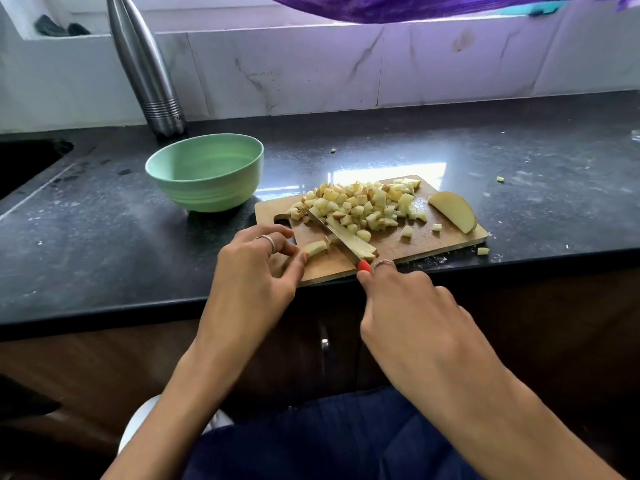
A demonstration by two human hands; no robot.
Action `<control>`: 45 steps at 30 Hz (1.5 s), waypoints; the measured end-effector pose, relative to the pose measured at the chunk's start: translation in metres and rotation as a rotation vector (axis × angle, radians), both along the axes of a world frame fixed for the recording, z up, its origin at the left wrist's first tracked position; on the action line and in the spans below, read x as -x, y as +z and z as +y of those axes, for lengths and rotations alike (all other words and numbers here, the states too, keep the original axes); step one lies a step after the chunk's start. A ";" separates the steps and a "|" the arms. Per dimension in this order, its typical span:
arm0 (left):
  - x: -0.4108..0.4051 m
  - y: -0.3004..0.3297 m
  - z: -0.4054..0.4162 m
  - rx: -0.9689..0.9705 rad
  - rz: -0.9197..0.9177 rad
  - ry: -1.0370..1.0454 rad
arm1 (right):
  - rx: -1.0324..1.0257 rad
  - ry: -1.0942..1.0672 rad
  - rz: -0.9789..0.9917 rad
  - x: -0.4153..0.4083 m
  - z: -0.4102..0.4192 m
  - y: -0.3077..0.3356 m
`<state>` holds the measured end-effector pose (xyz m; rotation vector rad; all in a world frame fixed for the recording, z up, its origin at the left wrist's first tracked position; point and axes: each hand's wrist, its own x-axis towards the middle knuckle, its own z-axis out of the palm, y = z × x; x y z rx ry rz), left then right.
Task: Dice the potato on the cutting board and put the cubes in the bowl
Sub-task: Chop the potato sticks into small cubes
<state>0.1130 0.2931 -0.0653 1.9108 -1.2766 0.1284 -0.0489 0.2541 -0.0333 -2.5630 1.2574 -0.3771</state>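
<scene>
Potato work runs left to right for you: the green bowl (204, 171) sits on the dark counter (104, 237) just left of the cutting board (408, 242). Your left hand (256, 268) pinches a potato strip (314, 248) at the board's near-left corner. Your right hand (408, 306) grips the knife (337, 235), blade angled over another strip. Cubes (360, 202) are heaped mid-board; a potato wedge (452, 210) lies at the right end.

Both arms are bare, with no sleeves. The left hand (256, 271) wears a thin silver ring. The right hand (412, 306) wears one too. Dark blue clothes cover the lap.
</scene>
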 end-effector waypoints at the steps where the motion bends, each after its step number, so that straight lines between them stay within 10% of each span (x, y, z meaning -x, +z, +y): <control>1: -0.001 0.000 0.000 -0.007 -0.006 0.001 | -0.002 0.009 -0.019 -0.003 0.002 0.000; 45: 0.003 0.001 -0.002 0.000 0.008 -0.003 | -0.051 0.025 0.085 -0.007 -0.004 0.000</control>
